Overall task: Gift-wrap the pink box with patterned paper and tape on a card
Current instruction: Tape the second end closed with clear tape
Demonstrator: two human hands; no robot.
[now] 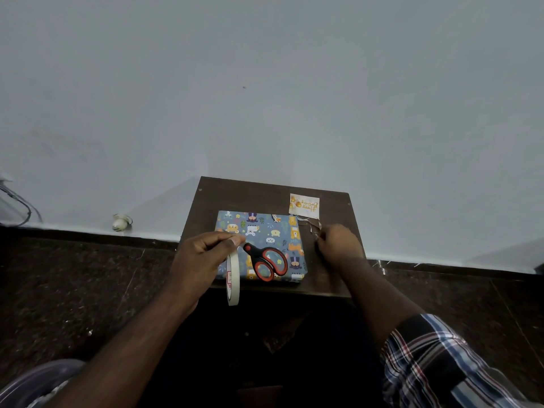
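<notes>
head cam | looks forward-down | close over small table [265,195]

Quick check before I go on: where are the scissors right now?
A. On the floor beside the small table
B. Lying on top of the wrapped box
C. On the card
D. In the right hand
B: the scissors lie flat on the wrapped box, closed; the left hand holds the tape roll, and the right hand pinches a tape strip near the card.
</notes>
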